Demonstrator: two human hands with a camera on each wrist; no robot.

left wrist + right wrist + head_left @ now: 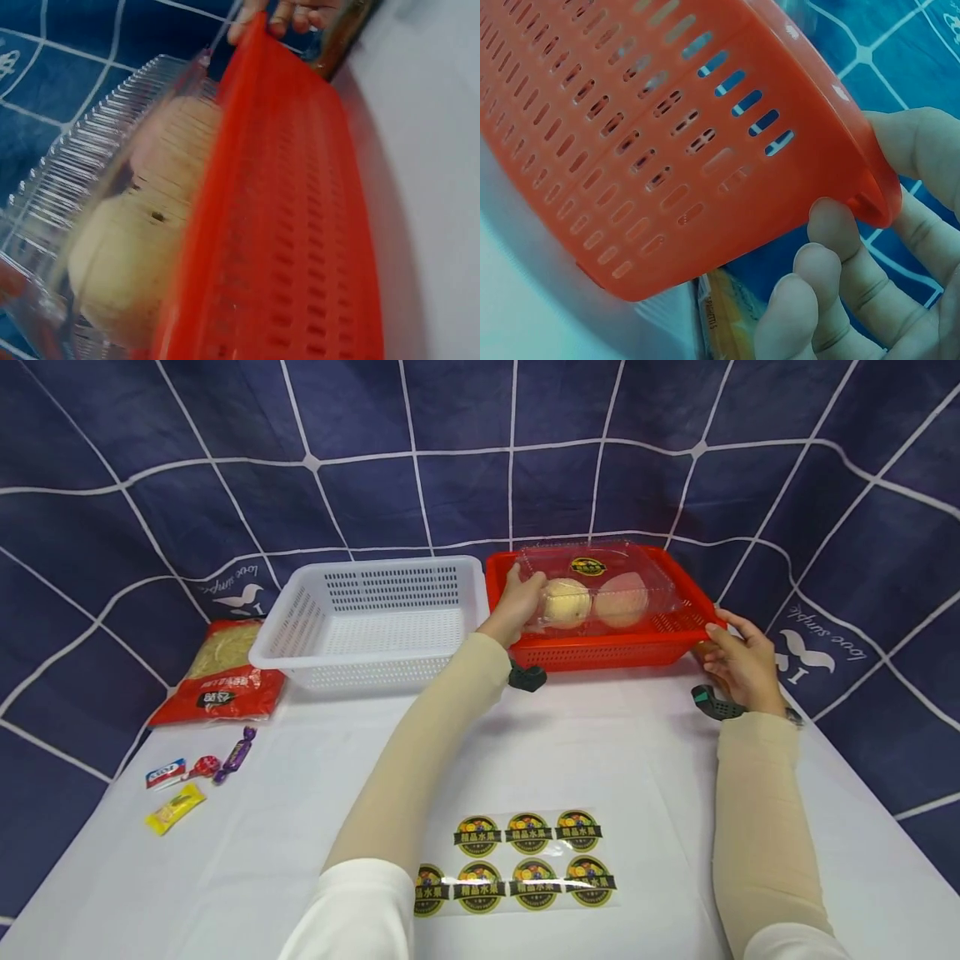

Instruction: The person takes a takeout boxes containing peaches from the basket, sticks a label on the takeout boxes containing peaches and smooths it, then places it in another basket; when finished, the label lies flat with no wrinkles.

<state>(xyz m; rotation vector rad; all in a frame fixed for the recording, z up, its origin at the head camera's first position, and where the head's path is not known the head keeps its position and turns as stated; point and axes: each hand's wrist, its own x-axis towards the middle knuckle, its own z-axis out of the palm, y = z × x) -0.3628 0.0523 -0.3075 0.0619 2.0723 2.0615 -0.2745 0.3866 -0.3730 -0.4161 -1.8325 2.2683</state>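
My left hand (517, 603) grips the left side of a clear plastic fruit box (633, 560). Inside sit a pale yellow round fruit (566, 603) and a pinkish one (621, 600); a round black-and-gold sticker (588, 566) marks the lid. The box sits tilted in the red basket (600, 653), within its rim. At the basket's front right corner, my right hand (746, 668) pinches the rim, with the thumb and fingers on either side of it in the right wrist view. Only a blurred bit of the left fingers (10, 283) shows in the left wrist view.
Left of the red basket stands a white basket (375, 672), beside a red bag (225, 681). Several small sweets, including a purple one (236, 755), lie at left. A sheet of round stickers (531, 885) lies in front. A yellowish packet (731, 315) shows beyond the red basket.
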